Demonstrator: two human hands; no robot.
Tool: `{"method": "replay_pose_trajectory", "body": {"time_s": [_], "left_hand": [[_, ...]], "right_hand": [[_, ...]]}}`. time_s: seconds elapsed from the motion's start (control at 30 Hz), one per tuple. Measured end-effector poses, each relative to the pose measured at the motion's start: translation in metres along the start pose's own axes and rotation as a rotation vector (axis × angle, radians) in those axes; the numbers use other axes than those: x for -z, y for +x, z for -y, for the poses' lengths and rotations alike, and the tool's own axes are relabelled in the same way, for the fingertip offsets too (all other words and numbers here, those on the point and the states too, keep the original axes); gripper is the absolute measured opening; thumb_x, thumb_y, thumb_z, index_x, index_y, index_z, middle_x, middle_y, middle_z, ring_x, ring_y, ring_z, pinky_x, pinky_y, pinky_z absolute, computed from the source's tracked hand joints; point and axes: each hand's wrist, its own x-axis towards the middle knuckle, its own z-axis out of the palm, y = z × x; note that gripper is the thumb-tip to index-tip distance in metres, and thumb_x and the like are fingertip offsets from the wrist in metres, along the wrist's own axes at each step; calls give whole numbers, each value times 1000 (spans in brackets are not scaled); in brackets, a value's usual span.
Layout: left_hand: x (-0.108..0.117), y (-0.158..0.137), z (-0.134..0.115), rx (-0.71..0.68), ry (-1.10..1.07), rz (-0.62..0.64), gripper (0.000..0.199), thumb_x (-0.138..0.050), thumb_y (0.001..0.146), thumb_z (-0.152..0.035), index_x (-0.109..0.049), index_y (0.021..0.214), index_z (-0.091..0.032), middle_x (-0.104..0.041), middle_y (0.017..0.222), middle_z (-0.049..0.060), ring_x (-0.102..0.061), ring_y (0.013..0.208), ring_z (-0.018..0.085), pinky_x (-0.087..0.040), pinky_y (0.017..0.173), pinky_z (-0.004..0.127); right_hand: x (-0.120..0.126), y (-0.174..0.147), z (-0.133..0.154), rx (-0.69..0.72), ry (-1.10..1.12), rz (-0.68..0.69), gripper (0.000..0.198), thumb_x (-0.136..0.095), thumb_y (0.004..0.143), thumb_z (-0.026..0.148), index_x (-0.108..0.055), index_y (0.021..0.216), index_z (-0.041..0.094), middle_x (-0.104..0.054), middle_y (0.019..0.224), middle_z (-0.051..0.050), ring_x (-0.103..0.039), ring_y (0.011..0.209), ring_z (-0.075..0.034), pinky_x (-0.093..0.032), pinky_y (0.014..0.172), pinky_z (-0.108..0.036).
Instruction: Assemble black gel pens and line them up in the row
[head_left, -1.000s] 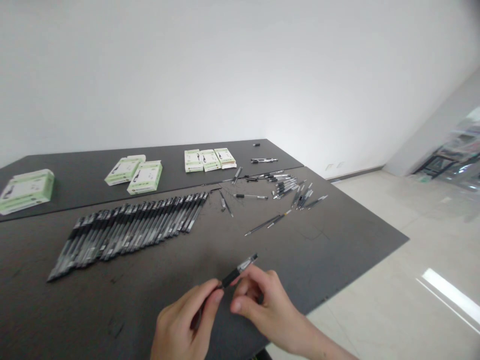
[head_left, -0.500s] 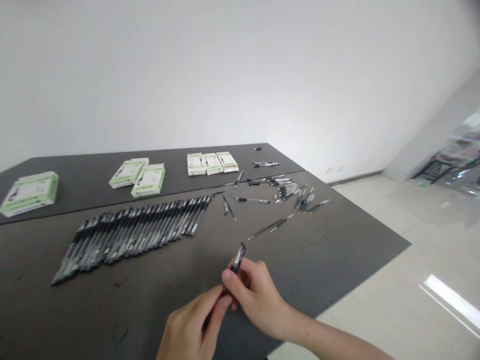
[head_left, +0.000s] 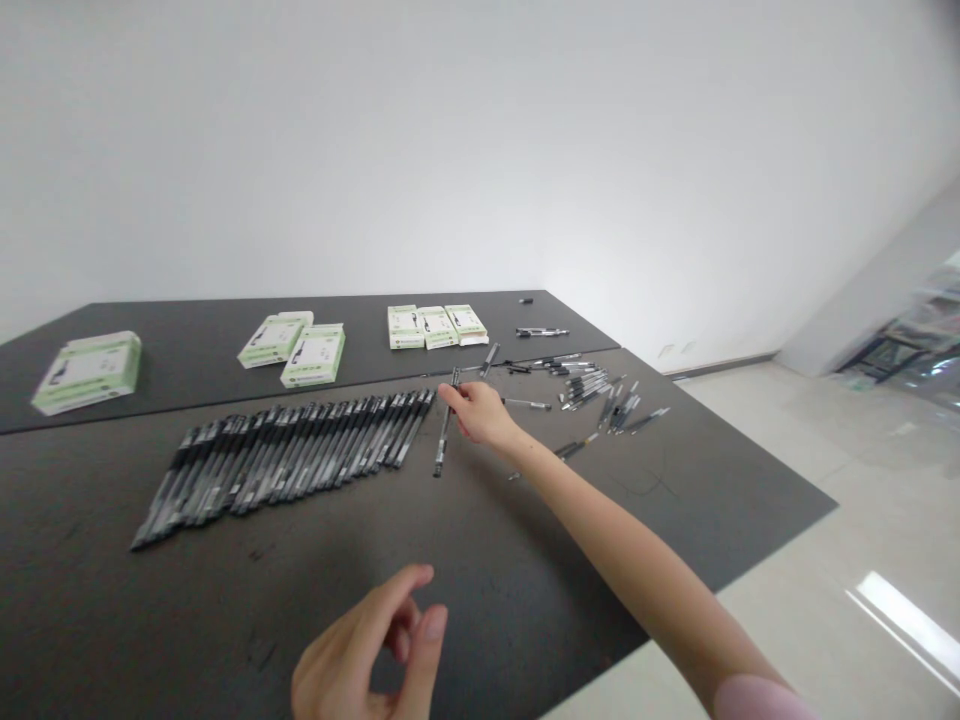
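The right hand [head_left: 481,412] has its thumb and fingers pinched on the upper part of a black gel pen [head_left: 442,445], and I judge it is gripped there so that the lower barrel is left free. The pen is near the right end of the row of gel pens [head_left: 292,450], apart from it and at nearly the same slant; perhaps the row is laid side by side to keep it orderly. From the fingertips, the barrel extends downward, toward the person; whether its tip touches the black table [head_left: 300,590], I cannot tell. The left hand [head_left: 371,640] is nearer the person, its thumb and forefinger moderately apart with nothing visible between them, well away from the pen.
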Motion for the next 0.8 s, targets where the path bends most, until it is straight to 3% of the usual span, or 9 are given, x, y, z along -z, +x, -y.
{"method": "replay_pose_trajectory", "body": {"time_s": [0.13, 0.3, 0.8], "left_hand": [[1, -1, 1, -3, -26, -4, 14, -51, 86, -29, -57, 95, -19, -61, 57, -7, -54, 44, 3, -44, 53, 14], [0, -2, -1, 28, -62, -13, 13, -52, 85, -26, -57, 95, -20, -59, 57, -7, -53, 44, 3, -44, 52, 15], [-3, -5, -1, 58, -102, -2, 14, -55, 83, -25, -58, 96, -20, -56, 56, -7, -48, 40, 4, -44, 48, 17]], "right_hand": [[-26, 35, -3, -65, -122, 19, 40, -45, 90, 46, -58, 76, 11, -59, 69, -1, -57, 66, -11, -47, 70, -29], [-36, 48, -11, -124, -255, 11, 39, -44, 90, 47, -60, 94, 11, -61, 93, -6, -58, 90, -16, -46, 83, -37], [-54, 42, -1, -143, -454, 42, 37, -47, 90, 42, -56, 109, 12, -58, 108, -9, -57, 98, -18, -47, 85, -39]]}}
